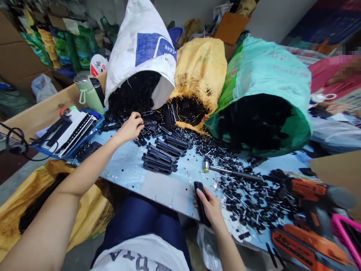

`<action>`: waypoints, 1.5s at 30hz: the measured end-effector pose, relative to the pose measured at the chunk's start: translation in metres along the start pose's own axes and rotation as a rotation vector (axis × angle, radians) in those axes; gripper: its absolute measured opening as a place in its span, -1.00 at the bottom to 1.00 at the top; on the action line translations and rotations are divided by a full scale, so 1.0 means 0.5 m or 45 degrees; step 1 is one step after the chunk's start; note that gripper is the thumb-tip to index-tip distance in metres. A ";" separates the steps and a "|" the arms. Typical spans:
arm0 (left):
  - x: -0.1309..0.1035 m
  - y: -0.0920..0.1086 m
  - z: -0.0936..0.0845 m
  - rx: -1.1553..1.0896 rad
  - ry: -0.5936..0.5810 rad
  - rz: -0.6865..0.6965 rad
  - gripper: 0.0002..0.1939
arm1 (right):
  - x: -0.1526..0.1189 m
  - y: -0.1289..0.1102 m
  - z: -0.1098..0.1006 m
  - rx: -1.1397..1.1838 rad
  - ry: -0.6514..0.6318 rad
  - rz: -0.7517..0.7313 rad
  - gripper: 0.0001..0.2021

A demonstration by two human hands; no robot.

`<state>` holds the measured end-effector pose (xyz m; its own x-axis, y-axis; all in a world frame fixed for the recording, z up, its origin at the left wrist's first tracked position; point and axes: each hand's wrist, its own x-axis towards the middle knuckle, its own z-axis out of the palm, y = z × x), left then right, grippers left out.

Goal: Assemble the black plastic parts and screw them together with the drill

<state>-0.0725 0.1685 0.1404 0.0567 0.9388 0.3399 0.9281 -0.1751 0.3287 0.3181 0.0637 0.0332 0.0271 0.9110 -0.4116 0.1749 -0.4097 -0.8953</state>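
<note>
My left hand point(132, 126) is stretched out to a heap of small black plastic parts point(149, 130) at the mouth of a white sack. Its fingers are curled together; whatever is between them cannot be made out. Near the table's front edge, my right hand point(212, 207) grips a long black plastic piece point(200, 203), thumb along its top. Between the hands lies a row of similar long black pieces point(160, 156), side by side. A small hammer point(225, 170) rests to the right on scattered screws and little black parts point(248, 203).
Behind stand a white sack point(124, 49), a yellow sack point(203, 56) and a green sack point(276, 71), mouths facing me. An orange power drill point(307, 190) lies right. At left are a blue tray point(81, 141) and a green flask point(91, 94). Another person's sleeve point(324, 73) shows at far right.
</note>
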 end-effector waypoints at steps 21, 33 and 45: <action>-0.294 0.309 0.157 -0.814 -0.051 -0.090 -0.63 | -0.012 -0.075 0.087 -0.301 -0.408 -0.788 -0.48; -0.310 0.359 0.174 -0.902 0.345 -0.104 -0.63 | -0.064 -0.056 0.134 -0.272 -0.094 -1.039 -0.49; -0.310 0.304 0.155 -0.641 -0.033 0.270 -0.54 | -0.065 -0.041 0.122 -0.149 -0.029 -0.858 -0.49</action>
<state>0.0884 0.0194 0.0697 0.2387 0.8731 0.4251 0.6045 -0.4761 0.6386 0.2535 0.0395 0.0545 -0.1455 0.9635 0.2249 0.2512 0.2558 -0.9335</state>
